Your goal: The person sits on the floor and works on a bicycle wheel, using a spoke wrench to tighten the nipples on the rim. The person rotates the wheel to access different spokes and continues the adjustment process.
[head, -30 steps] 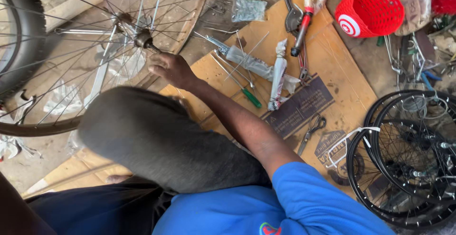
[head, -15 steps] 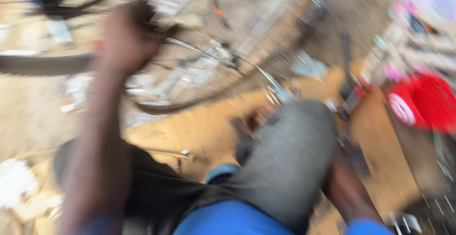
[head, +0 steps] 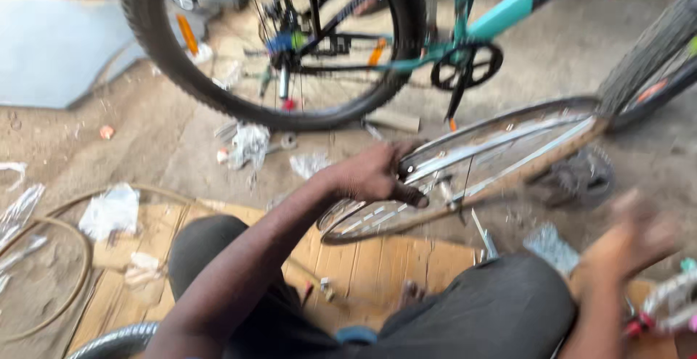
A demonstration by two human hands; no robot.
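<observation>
While blurred right hand [head: 630, 237] free, left grip [head: 377, 174] around wheel rim [head: 501, 135].

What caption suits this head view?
Left hand grips a bare wheel rim; right hand blurs above the knee.

Big landmark here is the teal bicycle [head: 465, 29] standing across the top, knobby rear tyre [head: 268, 105] closest to the camera. Right below that tyre there's crumpled clear plastic wrap [head: 249, 145] on the dirt, and a wrench [head: 279, 142] just beside it. Further down-left of the bike sits flattened cardboard [head: 370, 268] with more plastic scraps [head: 110, 210] on its edge. A bare thin hoop [head: 51, 257] curves off to the far left of it.
</observation>
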